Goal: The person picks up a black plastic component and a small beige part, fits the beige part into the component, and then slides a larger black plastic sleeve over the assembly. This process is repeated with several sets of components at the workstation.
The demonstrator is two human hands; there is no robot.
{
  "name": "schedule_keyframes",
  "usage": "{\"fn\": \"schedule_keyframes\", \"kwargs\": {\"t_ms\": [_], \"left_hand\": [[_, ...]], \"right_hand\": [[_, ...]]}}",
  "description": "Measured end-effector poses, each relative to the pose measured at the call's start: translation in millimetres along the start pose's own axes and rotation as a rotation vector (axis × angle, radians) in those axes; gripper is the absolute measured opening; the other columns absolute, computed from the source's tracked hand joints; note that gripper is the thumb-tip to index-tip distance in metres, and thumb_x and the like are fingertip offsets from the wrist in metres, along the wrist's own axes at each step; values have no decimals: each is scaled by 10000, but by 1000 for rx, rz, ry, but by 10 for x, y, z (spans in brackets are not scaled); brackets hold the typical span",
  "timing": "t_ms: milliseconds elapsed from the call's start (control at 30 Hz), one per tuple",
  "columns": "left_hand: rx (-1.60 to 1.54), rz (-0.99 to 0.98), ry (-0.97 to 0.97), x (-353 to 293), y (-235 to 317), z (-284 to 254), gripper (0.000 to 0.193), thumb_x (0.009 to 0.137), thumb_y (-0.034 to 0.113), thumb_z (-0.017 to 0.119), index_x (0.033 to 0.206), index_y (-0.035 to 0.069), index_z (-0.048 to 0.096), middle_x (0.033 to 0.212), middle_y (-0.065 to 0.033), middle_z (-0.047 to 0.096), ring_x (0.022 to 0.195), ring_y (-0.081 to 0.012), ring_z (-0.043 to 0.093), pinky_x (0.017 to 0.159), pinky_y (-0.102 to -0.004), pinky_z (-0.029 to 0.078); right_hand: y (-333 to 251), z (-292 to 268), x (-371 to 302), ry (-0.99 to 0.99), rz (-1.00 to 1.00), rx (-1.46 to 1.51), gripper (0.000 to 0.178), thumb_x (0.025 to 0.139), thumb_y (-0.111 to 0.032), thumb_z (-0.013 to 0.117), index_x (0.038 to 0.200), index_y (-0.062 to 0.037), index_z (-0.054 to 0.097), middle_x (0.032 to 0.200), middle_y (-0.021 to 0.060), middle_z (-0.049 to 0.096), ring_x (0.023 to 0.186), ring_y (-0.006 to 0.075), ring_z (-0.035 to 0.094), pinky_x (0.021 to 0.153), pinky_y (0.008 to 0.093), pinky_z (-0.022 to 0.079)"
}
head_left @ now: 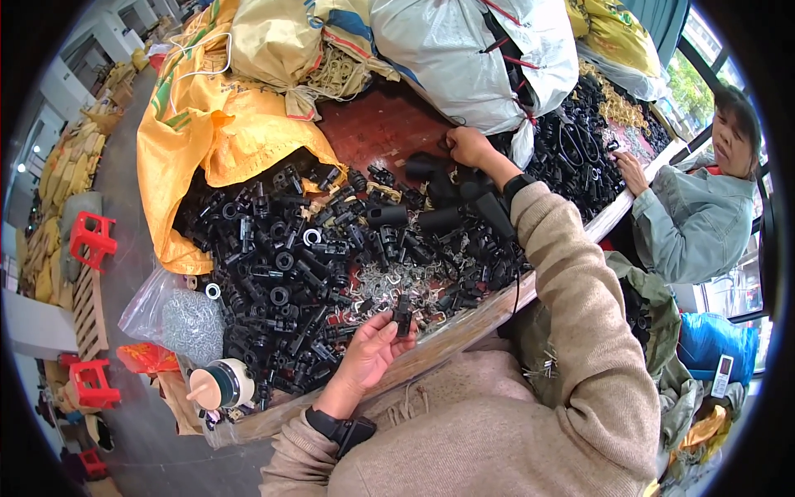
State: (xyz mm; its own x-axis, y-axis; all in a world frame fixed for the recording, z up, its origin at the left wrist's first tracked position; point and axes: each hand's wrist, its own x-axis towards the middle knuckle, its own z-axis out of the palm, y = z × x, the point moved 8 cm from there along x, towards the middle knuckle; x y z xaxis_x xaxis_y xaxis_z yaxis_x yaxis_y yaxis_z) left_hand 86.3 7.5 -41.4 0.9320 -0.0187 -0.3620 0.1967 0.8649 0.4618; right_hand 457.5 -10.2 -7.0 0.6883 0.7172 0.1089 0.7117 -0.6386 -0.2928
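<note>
Left hand: pinching a small black moulded plastic part between thumb and fingers, pressed together around it. The part is standing roughly upright above the near edge of the worktable, in front of a loose scatter of small shiny silver metal clips.

Right hand: lying farther out, at the end of an extended arm, beside the bare red tabletop and just below a large white woven sack. Its fingers are curling inward; cannot tell whether they are pinching anything. Smooth black plastic cylinders are lying near it, between that hand and the clips.

A broad heap of mixed black plastic fittings is covering the left part of the table, spilling from the mouth of an orange-yellow woven sack. A clear plastic bag of small grey pieces is resting at the table's left end, a white-and-dark round container with a pale wooden disc sitting just beside it.

Across to the right, a co-worker in a pale grey-blue jacket is keeping one hand at a second pile of black parts. Red plastic stools are standing on the grey floor at far left.
</note>
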Motion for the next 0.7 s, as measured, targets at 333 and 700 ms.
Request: {"fn": "schedule_keyframes", "kwargs": {"t_ms": [333, 700], "left_hand": [[24, 10, 3, -6, 24, 23, 242, 807, 109, 508, 1030, 27, 460, 971, -129, 543, 844, -194, 552, 761, -310, 457], [20, 11, 26, 4, 1, -24, 252, 796, 114, 525, 1026, 35, 463, 982, -145, 539, 840, -208, 551, 756, -324, 462]], "right_hand": [[-57, 38, -118, -98, -62, -112, 129, 594, -114, 564, 717, -75, 561, 728, 131, 577, 738, 307, 552, 629, 384, 441], [-185, -2, -111, -72, -26, -225, 131, 652, -89, 536, 778, -58, 556, 805, 137, 578, 781, 318, 554, 676, 391, 449]]}}
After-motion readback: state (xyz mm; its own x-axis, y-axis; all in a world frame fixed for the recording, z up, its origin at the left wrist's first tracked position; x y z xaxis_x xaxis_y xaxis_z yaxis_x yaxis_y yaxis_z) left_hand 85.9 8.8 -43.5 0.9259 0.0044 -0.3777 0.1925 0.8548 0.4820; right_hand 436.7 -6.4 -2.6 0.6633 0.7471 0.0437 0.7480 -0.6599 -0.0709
